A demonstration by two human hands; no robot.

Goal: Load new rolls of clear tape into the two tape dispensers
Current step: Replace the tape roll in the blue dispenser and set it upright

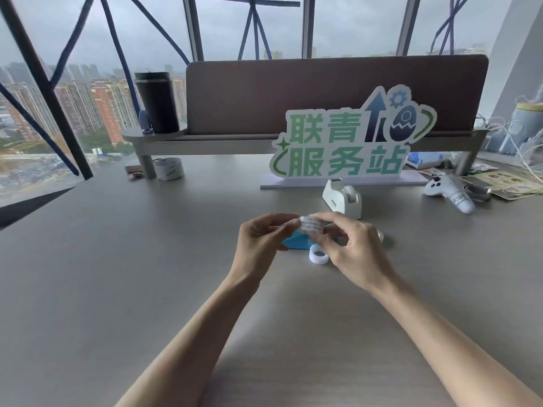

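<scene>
Pinching a small clear tape roll, apparently printed, between left hand and right hand fingers.

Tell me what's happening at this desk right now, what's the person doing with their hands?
A person holds a small roll of clear tape up between both hands, the left hand and right hand pinching it above the desk. Under the hands lies a blue tape dispenser, with a loose white ring beside it. A white tape dispenser stands further back, apparently with a roll in it. The held roll is not yet in a dispenser.
</scene>
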